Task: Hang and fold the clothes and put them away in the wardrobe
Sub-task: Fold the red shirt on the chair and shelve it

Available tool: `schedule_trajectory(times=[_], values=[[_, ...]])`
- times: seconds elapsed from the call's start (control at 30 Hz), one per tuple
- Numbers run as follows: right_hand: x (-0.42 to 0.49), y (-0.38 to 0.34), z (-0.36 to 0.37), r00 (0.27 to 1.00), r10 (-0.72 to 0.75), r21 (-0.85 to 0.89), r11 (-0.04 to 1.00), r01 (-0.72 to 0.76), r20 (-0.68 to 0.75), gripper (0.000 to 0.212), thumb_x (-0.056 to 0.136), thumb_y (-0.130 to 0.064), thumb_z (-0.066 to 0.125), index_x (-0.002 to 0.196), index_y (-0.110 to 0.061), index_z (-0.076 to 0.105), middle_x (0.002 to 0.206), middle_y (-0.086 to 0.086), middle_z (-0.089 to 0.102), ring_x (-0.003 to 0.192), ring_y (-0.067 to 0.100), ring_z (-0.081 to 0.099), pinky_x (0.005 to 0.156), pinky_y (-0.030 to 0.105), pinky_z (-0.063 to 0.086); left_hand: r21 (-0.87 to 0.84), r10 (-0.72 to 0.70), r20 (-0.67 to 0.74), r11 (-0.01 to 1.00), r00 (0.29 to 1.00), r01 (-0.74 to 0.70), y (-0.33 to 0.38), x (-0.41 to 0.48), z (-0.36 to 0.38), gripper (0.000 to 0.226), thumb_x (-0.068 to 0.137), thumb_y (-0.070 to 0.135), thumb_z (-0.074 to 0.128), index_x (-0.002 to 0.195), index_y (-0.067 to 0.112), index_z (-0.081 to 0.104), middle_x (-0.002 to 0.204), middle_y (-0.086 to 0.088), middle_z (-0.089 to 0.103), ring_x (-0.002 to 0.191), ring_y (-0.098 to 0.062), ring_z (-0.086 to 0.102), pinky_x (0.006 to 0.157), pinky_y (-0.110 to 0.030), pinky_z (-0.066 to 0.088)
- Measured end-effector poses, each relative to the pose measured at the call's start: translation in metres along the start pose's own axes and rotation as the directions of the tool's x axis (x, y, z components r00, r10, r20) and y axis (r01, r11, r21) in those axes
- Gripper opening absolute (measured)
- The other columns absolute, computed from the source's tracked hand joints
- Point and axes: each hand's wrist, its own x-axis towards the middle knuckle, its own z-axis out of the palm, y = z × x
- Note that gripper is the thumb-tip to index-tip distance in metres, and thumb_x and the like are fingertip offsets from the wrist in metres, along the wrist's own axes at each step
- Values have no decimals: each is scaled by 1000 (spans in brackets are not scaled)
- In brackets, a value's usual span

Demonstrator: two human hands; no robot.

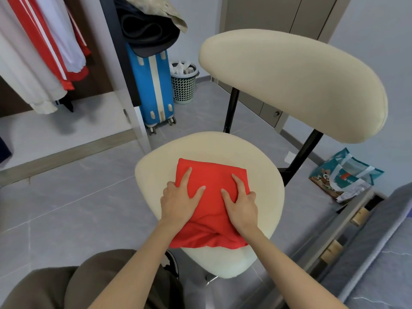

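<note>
Red garment (pixel 211 175) half-hidden under left hand (pixel 178 202), right hand (pixel 242 207).

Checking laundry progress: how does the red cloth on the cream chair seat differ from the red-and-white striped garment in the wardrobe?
The plain red folded cloth lies on the cream padded chair seat; the red garment with white stripes hangs in the open wardrobe. The cloth is solid colour; the garment is striped. The left hand and right hand hold the cloth; nothing touches the garment. Both are red fabric.
</note>
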Motion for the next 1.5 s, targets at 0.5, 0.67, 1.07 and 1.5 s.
schedule_trajectory(times=[0.5, 0.67, 1.07, 1.5], values=[[-7, -102, 3, 928, -372, 110, 922, 370, -10, 45, 89, -33, 66, 132, -33, 52, 110, -2, 51, 93, 6, 50, 85, 8, 30, -340, 38, -241, 933, 970, -121, -41, -1, -99, 51, 87, 45, 63, 136, 41, 47, 119, 1, 49, 107, -12, 52, 89, -21, 38], [9, -190, 40, 866, -501, 167, 853, 494, -2, 44, 89, -28, 68, 131, -31, 55, 114, 0, 53, 91, -6, 47, 86, -7, 25, -378, -56, -356, 922, 933, -89, -80, 35, -171, 51, 86, 40, 67, 134, 40, 50, 115, -4, 55, 109, -19, 54, 91, -21, 36], [14, -441, 76, 746, -663, 308, 724, 618, 61, 44, 89, -24, 68, 131, -29, 58, 110, -1, 53, 92, -8, 49, 89, -3, 28, -436, -215, -520, 899, 827, -40, -129, 79, -402, 47, 85, 33, 70, 130, 36, 55, 114, 1, 50, 93, 30, 38, 82, 10, 22], [-38, -809, -87, 539, -839, 430, 459, 777, -77, 41, 88, -28, 68, 128, -31, 58, 117, 0, 53, 97, -7, 49, 90, -4, 27, -247, -76, -709, 958, 702, -145, -18, 66, -802, 48, 90, 39, 62, 135, 39, 48, 115, 3, 46, 91, 6, 44, 78, -5, 30]])
